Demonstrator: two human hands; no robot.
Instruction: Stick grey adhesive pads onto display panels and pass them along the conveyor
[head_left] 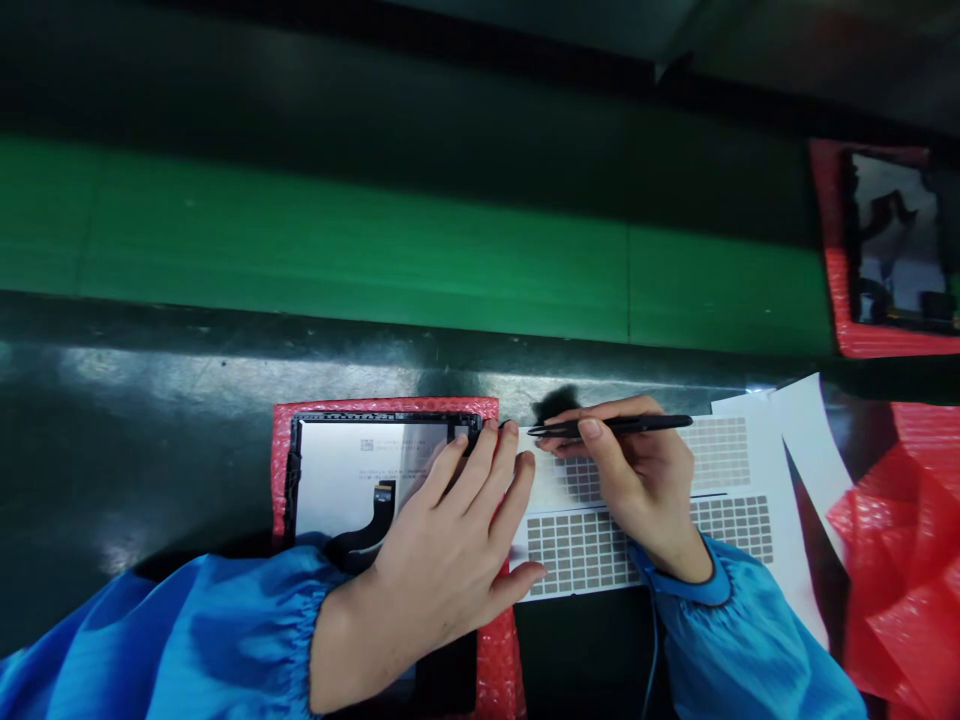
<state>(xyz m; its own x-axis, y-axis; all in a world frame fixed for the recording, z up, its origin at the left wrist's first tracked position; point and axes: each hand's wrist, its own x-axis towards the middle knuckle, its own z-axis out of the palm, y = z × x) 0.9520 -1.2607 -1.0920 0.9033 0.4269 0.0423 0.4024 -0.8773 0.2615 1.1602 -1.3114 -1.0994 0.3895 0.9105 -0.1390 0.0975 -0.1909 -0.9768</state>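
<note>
My left hand (442, 550) lies with its fingers spread over the right side of a screen panel (337, 460) that has a black frame and a pale back. A black flex cable (379, 520) curves across that back, partly under my hand. My fingertips rest by the panel's top right corner. Black tweezers (645, 424) are gripped in my right hand (645, 470), lying nearly level, tips toward my left fingertips. Below them is a white sheet of small grey rectangular stickers (577, 555). Whether the tweezers' tips hold anything is too small to tell.
Red bubble wrap (499, 660) lies under the panel. White paper (802, 430) and a crumpled red bubble bag (907, 560) are at the right. A second panel (900, 240) sits on red wrap at the upper right. A green belt (375, 250) runs behind the bench ledge.
</note>
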